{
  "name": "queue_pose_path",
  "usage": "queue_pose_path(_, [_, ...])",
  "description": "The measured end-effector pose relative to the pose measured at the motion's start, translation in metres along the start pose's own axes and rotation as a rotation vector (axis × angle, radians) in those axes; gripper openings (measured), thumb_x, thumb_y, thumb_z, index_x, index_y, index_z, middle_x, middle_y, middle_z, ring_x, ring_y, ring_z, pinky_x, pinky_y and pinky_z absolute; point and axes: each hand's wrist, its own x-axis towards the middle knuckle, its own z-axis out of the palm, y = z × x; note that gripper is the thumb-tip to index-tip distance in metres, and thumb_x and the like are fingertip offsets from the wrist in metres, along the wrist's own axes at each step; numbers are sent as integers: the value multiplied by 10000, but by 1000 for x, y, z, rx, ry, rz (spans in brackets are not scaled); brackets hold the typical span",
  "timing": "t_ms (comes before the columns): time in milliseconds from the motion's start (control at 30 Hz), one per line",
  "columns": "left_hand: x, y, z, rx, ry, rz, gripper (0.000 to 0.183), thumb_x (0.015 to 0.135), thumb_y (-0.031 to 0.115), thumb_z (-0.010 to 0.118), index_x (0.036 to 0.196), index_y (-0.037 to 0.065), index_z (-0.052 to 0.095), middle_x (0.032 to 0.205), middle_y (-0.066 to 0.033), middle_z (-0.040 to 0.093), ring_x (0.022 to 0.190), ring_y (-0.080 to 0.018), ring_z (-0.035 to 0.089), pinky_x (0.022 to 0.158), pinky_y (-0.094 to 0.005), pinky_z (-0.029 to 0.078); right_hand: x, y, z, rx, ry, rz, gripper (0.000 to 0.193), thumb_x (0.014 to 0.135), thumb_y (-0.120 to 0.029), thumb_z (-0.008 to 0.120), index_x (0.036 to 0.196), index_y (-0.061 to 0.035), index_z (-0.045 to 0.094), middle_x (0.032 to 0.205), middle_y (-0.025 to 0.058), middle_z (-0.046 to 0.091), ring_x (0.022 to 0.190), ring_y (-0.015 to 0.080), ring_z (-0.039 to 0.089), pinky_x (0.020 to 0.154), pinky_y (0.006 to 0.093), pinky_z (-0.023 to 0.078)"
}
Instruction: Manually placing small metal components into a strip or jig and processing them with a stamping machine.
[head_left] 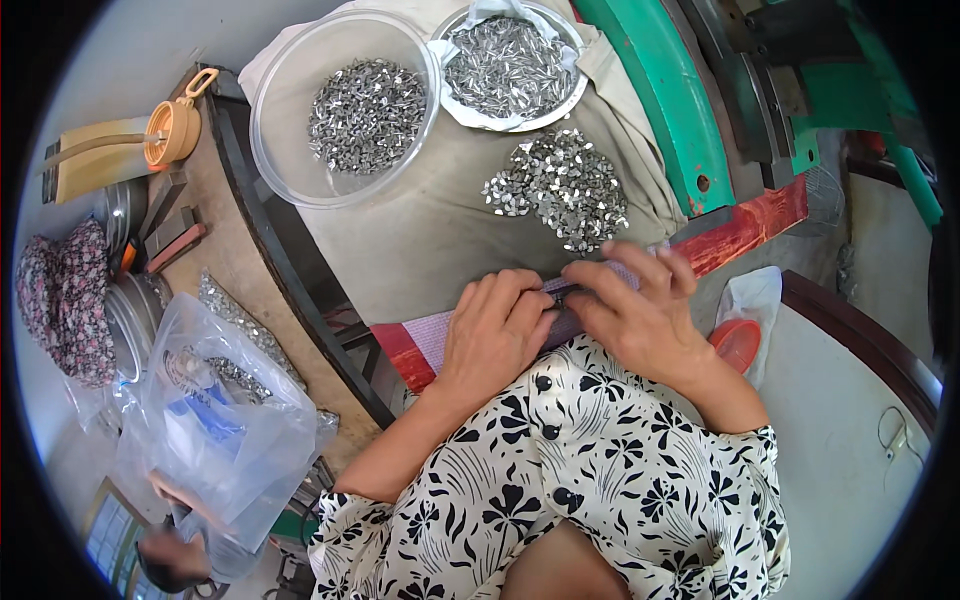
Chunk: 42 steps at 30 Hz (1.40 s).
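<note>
Both hands meet near the table's front edge. The left hand (497,335) lies with its fingers bent and close together, thumb and index tips drawn toward a small dark piece (558,299). The right hand (640,320) comes in from the other side, its thumb and index finger nearing the same piece while its other fingers are raised and curled. The piece sits between the two sets of fingertips, above a purple cloth (428,338); I cannot tell which hand pinches it, or how firmly.

From the hands, a loose pile of shiny metal bits (575,190) lies at 12 o'clock on a grey cloth (420,260). Beyond it, just left of 12, stands a metal bowl (548,121) lined with white and filled with thin slivers. A clear tub (285,110) of metal bits stands between 10 and 11 o'clock, its rim next to the bowl. A green machine frame (655,100) rises at 1 o'clock, and a plastic bag (260,450) hangs at 8.
</note>
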Motion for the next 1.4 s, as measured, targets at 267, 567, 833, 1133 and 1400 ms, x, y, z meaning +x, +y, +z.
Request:
queue_pose_path(267, [-6,-6,-4,-68,49,-10,254,745,74,801,943,49,643,1044,-100,599,911,-303,597,768,-391,469,3,8,1,203,-52,110,145,696,-229,799,833,-220,750,1077,-100,640,1177,236,478,966,452,268])
queue_pose_path(567, [-9,-8,-9,-87,1,5,262,766,78,764,977,27,617,1065,-103,565,947,-302,580,804,-403,458,2,-3,2,153,10,84,148,680,-243,786,821,-261,741,1054,-98,637,1171,228,476,962,461,262])
queue_pose_path(833, [-24,-14,-31,18,59,-68,362,712,116,825,1009,48,628,1073,-107,588,949,-307,590,799,-405,467,7,-4,4,189,-39,70,108,716,-249,745,818,-232,713,1076,-90,635,1182,233,477,996,464,262])
queue_pose_path(1133, [-40,-28,-37,16,99,-72,366,712,145,827,1017,62,643,1050,-89,591,916,-297,593,771,-402,469,21,-16,4,-20,-86,-113,138,764,-222,672,900,-205,687,1126,-84,635,1214,171,489,1075,429,218])
queue_pose_path(1400, [-39,-30,-40,52,77,-23,306,732,120,798,1004,51,676,1029,-76,587,896,-272,595,750,-380,468,20,-8,2,201,-73,-24,185,745,-248,722,914,-173,711,1107,-51,610,1216,181,482,1076,436,251])
